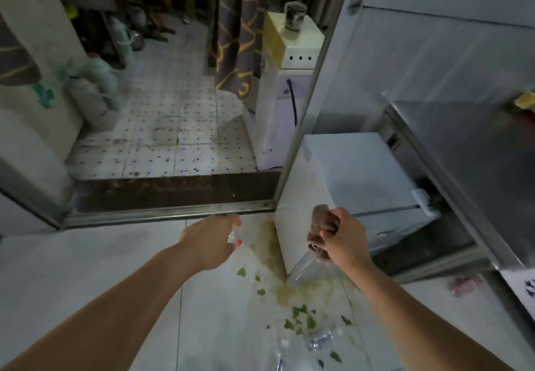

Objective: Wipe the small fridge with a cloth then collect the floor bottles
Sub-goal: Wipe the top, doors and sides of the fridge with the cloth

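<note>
Low in the right half of the frame, the right hand (343, 237) grips a bunched brown cloth (320, 233), its fingers (333, 227) curled round the fabric so that the cloth sticks out above and below the fist. The cloth is held against the near front corner of the small white box-shaped fridge (356, 179), which stands on the floor at centre right, under a large steel cabinet (451, 86) that fills the upper right. A clear plastic bottle (302, 270) leans against the foot of the fridge just below the right hand, partly hidden by the wrist. At lower centre the left hand (210, 239) reaches forward, palm down, and holds a small clear bottle with a red cap (235, 240); most of that bottle is hidden under the hand, and the fingers are curled over it, though the blur makes the exact grip hard to read. More clear plastic bottles (321, 340) lie on the pale tiled floor (86, 269) at the bottom centre of the frame, among scattered green leaf scraps (301, 317) and a yellowish stain (307, 291). A dark door sill (173, 189) crosses the middle of the frame, and beyond it lies a blue-dotted tiled floor (162, 144). A patterned grey and yellow curtain (237, 31) hangs at top centre.
</note>
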### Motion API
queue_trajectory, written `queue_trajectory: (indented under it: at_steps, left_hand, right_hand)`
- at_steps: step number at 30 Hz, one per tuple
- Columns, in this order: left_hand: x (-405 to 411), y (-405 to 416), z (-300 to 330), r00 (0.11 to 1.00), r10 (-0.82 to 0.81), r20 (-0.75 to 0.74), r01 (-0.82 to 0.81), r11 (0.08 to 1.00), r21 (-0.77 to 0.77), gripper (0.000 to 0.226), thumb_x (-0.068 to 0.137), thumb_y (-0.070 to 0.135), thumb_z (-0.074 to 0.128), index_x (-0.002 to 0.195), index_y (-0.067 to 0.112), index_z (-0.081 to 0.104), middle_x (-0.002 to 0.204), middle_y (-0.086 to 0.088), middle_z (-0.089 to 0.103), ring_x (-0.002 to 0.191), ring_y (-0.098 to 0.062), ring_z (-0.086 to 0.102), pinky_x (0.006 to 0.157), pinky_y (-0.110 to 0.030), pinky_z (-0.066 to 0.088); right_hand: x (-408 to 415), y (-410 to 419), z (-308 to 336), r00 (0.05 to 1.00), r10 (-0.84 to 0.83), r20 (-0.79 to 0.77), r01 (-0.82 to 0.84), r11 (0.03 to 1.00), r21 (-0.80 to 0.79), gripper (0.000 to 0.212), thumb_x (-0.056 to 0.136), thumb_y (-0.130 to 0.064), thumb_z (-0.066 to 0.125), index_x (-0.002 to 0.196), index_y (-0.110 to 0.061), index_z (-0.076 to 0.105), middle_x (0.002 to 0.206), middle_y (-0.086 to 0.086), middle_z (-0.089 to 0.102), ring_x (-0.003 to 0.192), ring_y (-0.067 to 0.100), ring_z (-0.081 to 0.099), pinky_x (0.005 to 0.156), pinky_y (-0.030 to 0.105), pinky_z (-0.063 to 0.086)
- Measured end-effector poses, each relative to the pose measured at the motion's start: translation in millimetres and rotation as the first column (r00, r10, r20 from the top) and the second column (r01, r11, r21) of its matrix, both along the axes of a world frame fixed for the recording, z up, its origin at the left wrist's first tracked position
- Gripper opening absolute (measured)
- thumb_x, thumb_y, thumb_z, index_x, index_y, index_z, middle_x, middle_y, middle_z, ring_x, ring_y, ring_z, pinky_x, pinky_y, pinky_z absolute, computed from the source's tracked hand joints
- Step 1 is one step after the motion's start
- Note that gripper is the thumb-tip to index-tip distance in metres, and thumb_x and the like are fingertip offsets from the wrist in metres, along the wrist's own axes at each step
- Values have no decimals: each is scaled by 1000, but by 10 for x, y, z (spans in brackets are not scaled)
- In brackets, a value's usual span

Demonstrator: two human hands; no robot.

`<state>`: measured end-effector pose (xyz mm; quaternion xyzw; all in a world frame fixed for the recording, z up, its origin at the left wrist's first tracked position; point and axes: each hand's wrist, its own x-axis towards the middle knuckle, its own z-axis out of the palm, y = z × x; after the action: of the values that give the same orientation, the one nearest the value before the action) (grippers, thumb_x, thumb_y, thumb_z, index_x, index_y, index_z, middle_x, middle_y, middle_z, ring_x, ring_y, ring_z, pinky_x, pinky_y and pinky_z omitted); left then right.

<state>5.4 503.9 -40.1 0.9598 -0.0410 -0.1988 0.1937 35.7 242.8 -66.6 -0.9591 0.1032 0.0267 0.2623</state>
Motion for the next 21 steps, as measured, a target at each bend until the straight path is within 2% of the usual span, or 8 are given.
queue_trajectory:
  at_steps: [4, 10, 12, 15, 18, 21]
  left_hand:
    - [416, 29, 58, 994, -112, -15, 111, 994, -18, 40, 87, 30, 58, 125, 31, 47, 123, 2, 58, 109, -19, 56, 92, -38, 47]
    - [1223, -148, 58, 954, -300, -25, 301, 954, 20, 44, 90, 23, 56, 132, 26, 44, 124, 0, 57, 108, -19, 58, 88, -33, 49]
    - [1476, -213, 15, 935, -353, -32, 353, 935, 19, 44, 90, 24, 56, 133, 26, 43, 125, 1, 57, 108, -18, 59, 89, -33, 49]
    - [1855, -281, -86, 897, -438, -60, 440, 898, 17, 42, 90, 24, 57, 130, 27, 45, 117, 4, 62, 99, -13, 63, 86, -31, 51]
    - [2232, -401, -145, 853, -519, -58, 521, 853, 33, 34, 89, 21, 57, 122, 23, 49, 117, 0, 59, 101, -17, 59, 86, -38, 51]
    - [2548, -595, -202, 807, -588, -45, 590, 807, 35, 36, 88, 17, 57, 123, 23, 50, 115, 0, 57, 103, -20, 56, 85, -39, 51]
  right_hand:
    - [143, -66, 28, 993, -115, 26, 115, 993, 13, 32, 84, -8, 62, 115, -11, 57, 106, 10, 64, 98, 26, 61, 82, 32, 48]
    - [534, -135, -130, 954, -295, 42, 293, 954, 57, 36, 84, -7, 64, 119, -12, 56, 110, 11, 62, 98, 24, 61, 87, 36, 52]
    - [731, -146, -209, 938, -345, 28, 343, 938, 58, 37, 85, -10, 64, 121, -12, 55, 111, 11, 61, 98, 24, 61, 85, 34, 51]
    - [989, -133, -300, 907, -422, 2, 421, 906, 53, 40, 86, -9, 63, 124, -11, 54, 114, 13, 59, 97, 26, 61, 82, 34, 51]
    - [1183, -163, -332, 870, -493, 1, 492, 869, 53, 40, 86, -6, 60, 125, -12, 54, 114, 13, 58, 94, 27, 61, 73, 31, 49]
    - [1248, -184, -356, 833, -553, 7, 552, 832, 61, 40, 84, -3, 58, 123, -11, 55, 111, 14, 58, 89, 27, 60, 69, 28, 44]
